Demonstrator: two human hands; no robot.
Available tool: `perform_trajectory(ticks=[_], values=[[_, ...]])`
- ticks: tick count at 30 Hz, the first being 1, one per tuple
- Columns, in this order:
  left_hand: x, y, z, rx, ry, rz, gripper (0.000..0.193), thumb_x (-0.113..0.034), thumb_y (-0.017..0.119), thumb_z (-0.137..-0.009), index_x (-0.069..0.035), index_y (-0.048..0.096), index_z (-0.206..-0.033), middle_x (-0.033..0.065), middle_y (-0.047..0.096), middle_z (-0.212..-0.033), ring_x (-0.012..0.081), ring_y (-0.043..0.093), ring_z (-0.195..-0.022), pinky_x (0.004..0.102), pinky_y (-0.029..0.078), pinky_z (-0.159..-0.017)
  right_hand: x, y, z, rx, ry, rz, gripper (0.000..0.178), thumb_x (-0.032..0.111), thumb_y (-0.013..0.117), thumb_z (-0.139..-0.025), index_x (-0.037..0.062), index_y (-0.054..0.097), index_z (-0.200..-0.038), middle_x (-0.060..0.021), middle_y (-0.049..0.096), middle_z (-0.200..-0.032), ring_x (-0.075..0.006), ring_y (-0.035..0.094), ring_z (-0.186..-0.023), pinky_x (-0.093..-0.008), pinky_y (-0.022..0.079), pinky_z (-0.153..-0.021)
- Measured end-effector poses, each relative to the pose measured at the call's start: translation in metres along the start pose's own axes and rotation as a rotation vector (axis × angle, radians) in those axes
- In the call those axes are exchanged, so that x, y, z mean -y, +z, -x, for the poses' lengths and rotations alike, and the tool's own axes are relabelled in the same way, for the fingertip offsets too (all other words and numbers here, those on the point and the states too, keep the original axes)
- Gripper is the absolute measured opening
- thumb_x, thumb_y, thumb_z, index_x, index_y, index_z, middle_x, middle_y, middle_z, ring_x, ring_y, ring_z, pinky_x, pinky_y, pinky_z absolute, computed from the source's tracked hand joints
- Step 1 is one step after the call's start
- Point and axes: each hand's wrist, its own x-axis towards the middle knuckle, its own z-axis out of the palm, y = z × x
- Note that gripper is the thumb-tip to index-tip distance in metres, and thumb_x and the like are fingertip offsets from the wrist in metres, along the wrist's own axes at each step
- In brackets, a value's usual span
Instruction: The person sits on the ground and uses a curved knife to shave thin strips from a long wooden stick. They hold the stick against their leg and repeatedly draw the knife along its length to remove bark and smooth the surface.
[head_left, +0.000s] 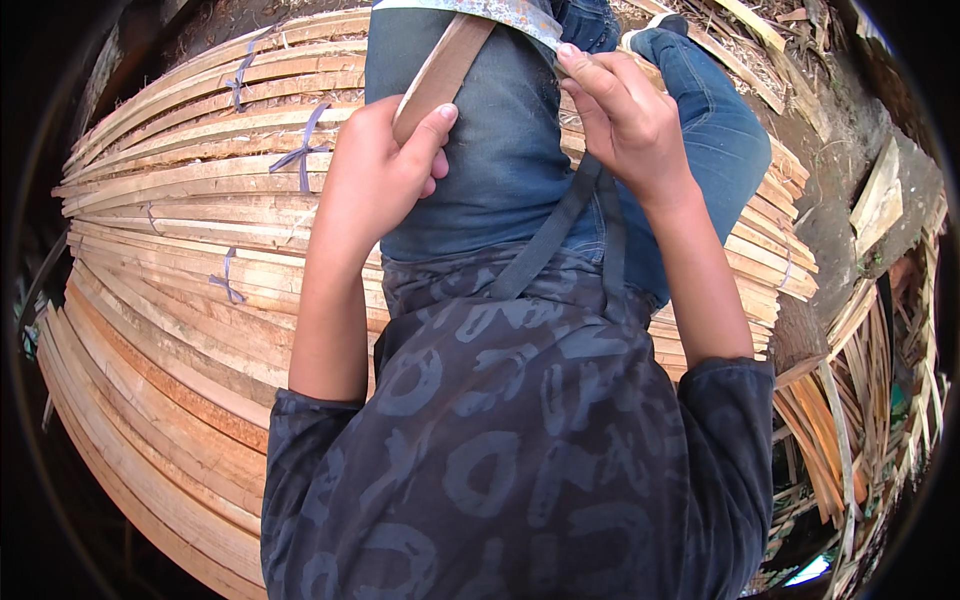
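My left hand (375,170) is closed around the lower end of a flat brown wooden piece (446,80), its thumb lying along the side. The wood slants up and right over my jeans-covered thigh. Its upper end meets a thin, curved, whitish metal strip (505,12) with rusty specks, like a blade. Whether wood and strip are joined, I cannot tell. My right hand (628,125) pinches the strip's right end between thumb and fingers. The strip's left part runs out past the top edge.
Bundles of long thin wooden slats (180,250) lie beneath me, several tied with purple string (303,150). A dark strap (550,230) hangs at my waist. Loose offcuts (878,205) and a heap of thin strips (850,400) are at the right.
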Motion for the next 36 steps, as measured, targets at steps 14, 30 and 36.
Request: perform_trajectory(ticks=[14, 30, 36], values=[[-0.004, 0.003, 0.000, 0.007, 0.009, -0.012, 0.035, -0.029, 0.062, -0.096, 0.003, 0.061, -0.082, 0.0052, 0.060, -0.061, 0.0093, 0.055, -0.049, 0.0242, 0.043, -0.046, 0.004, -0.007, -0.004, 0.019, -0.011, 0.087, 0.039, 0.004, 0.072, -0.082, 0.0163, 0.065, -0.119, -0.0061, 0.064, -0.082, -0.0217, 0.064, -0.065, -0.0328, 0.053, -0.058], [0.004, 0.002, 0.000, -0.007, 0.032, -0.013, 0.035, -0.028, 0.061, -0.096, 0.004, 0.061, -0.081, 0.0055, 0.060, -0.061, 0.0093, 0.055, -0.048, 0.0245, 0.043, -0.045, -0.054, -0.026, -0.028, -0.176, 0.584, 0.151, 0.017, 0.012, 0.057, -0.094, 0.0030, 0.061, -0.107, -0.0204, 0.065, -0.082, -0.0387, 0.062, -0.069, -0.0453, 0.047, -0.058], [0.003, 0.001, -0.002, 0.007, 0.038, -0.003, 0.035, -0.028, 0.061, -0.096, 0.004, 0.062, -0.082, 0.0056, 0.060, -0.061, 0.0094, 0.055, -0.048, 0.0239, 0.043, -0.045, -0.094, -0.050, 0.015, -0.155, 0.492, 0.356, 0.019, 0.013, 0.064, -0.092, 0.0087, 0.062, -0.110, -0.0104, 0.066, -0.075, -0.0236, 0.067, -0.068, -0.0332, 0.052, -0.058]])
